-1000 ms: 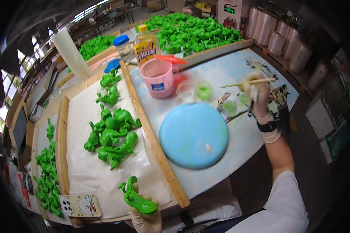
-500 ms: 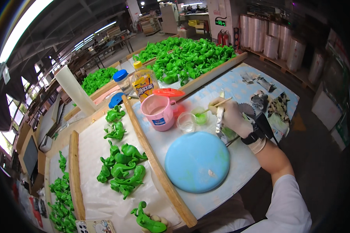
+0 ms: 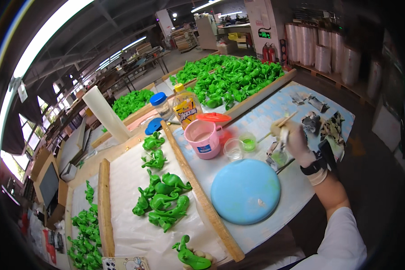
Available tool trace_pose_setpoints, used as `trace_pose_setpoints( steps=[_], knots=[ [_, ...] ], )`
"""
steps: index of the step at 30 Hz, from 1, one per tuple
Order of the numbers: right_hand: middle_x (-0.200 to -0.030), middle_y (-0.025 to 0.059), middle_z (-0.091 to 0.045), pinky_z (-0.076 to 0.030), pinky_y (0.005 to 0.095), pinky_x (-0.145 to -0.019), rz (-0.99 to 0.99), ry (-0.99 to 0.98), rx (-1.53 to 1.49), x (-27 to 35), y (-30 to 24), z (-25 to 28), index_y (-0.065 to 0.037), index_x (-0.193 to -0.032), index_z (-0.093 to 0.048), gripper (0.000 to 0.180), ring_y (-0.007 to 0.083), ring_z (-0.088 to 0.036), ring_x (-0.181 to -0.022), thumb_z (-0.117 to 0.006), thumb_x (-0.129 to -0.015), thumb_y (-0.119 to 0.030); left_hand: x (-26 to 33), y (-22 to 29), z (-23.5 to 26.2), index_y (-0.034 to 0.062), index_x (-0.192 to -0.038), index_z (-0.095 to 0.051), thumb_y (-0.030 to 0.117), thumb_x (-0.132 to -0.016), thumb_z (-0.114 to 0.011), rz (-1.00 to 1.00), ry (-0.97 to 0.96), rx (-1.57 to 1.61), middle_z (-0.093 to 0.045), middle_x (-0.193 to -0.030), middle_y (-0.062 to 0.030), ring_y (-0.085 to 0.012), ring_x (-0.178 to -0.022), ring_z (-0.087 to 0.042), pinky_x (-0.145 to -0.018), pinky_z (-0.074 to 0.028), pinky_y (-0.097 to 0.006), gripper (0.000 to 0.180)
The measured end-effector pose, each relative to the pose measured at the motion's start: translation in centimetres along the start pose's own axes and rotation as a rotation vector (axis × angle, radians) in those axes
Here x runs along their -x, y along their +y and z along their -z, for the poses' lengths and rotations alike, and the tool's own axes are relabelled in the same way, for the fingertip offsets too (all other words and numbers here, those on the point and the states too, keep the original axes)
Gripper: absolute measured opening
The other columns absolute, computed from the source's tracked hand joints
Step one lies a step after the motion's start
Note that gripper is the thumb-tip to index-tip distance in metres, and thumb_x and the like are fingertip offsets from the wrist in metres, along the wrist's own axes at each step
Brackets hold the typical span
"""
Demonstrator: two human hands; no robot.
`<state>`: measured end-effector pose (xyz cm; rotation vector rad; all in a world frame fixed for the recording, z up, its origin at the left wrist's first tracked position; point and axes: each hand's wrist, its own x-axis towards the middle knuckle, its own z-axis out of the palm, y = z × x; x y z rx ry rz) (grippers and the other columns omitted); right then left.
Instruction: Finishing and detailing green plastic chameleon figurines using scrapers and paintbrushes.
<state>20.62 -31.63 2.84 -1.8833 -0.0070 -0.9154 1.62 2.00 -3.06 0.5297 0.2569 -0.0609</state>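
My right hand (image 3: 297, 143), in a pale glove, pinches a thin paintbrush (image 3: 281, 121). Its tip hangs apart from a small clear cup of green paint (image 3: 248, 142). Beside that cup stands another small clear cup (image 3: 233, 149). At the bottom edge, my left hand (image 3: 211, 259) is wrapped round a green animal figure (image 3: 193, 259) with a curved upper end; most of this hand is hidden or cut off. Left of the wooden strip, several similar green figures (image 3: 163, 199) lie on white sheeting. A round light-blue pad (image 3: 245, 191) lies below the cups.
A pink mug (image 3: 202, 140) with a red lid (image 3: 213, 117), a yellow-capped bottle (image 3: 186, 108) and a blue-lidded jar (image 3: 160, 105) stand behind. Wooden strips (image 3: 202, 193) divide the table. Heaped green figures (image 3: 238, 78) fill a far tray. Stained rags (image 3: 333, 128) lie at right.
The brush has come out of the green paint cup, and my right hand has drawn back to the right. The whole view has shifted; my left hand still holds the green figure.
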Motion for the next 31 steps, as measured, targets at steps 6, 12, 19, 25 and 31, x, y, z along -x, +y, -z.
trace_pose_setpoints(
  steps=[6, 12, 19, 25, 31],
  knots=[
    [-0.060, 0.0012, -0.049, -0.035, 0.0174, -0.048, -0.210, 0.033, -0.177, 1.6, 3.2, 3.9, -0.003, -0.069, -0.052, 0.010, 0.0055, -0.045, -0.052, -0.047, -0.078, -0.005, -0.2, -0.4, -0.5, 0.0134, -0.121, -0.035, 0.036, -0.075, -0.057, 0.024, 0.032, -0.028, -0.048, -0.096, -0.0029, -0.0179, -0.082, -0.043, -0.072, -0.037, -0.031, 0.055],
    [-0.065, 0.0048, -0.055, -0.038, 0.0231, -0.051, 0.127, -0.163, 0.256, 4.8, -0.1, 5.1, 0.000, -0.078, -0.058, 0.009, 0.0093, -0.050, -0.058, -0.060, -0.070, -0.002, 0.0, 0.0, -1.3, 0.0117, -0.120, -0.035, 0.036, -0.076, -0.056, -0.057, -0.035, -0.044, -0.047, -0.097, -0.0035, -0.0179, -0.083, -0.043, -0.072, -0.037, -0.032, 0.054],
    [-0.063, 0.0041, -0.053, -0.040, 0.0249, -0.053, 0.115, -0.247, 0.512, 7.8, -2.9, 4.8, -0.002, -0.075, -0.055, 0.003, 0.0094, -0.051, -0.060, -0.056, -0.073, -0.004, -1.0, -0.5, 0.6, 0.0108, -0.123, -0.033, 0.040, -0.073, -0.059, 0.025, -0.003, 0.140, -0.050, -0.088, -0.0017, -0.0180, -0.075, -0.046, -0.072, -0.040, -0.035, 0.063],
    [-0.065, 0.0106, -0.055, -0.044, 0.0251, -0.047, 0.085, -0.075, -0.590, 13.2, -10.3, -1.0, 0.002, -0.075, -0.052, 0.012, 0.0162, -0.053, -0.052, -0.059, -0.075, -0.007, -1.6, 0.3, -0.6, 0.0083, -0.122, -0.033, 0.044, -0.077, -0.050, 0.005, -0.099, 0.001, -0.041, -0.081, -0.0005, -0.0127, -0.065, -0.035, -0.059, -0.032, -0.026, 0.060],
    [-0.063, 0.0177, -0.057, -0.040, 0.0214, -0.046, -0.059, -0.532, -0.932, 17.9, -13.4, -4.7, 0.006, -0.079, -0.054, 0.019, 0.0212, -0.052, -0.048, -0.065, -0.070, -0.006, -0.9, 0.8, -0.4, 0.0077, -0.122, -0.034, 0.046, -0.076, -0.052, 0.071, -0.168, -0.005, -0.043, -0.082, -0.0015, -0.0135, -0.066, -0.037, -0.060, -0.035, -0.025, 0.063]
  ],
)
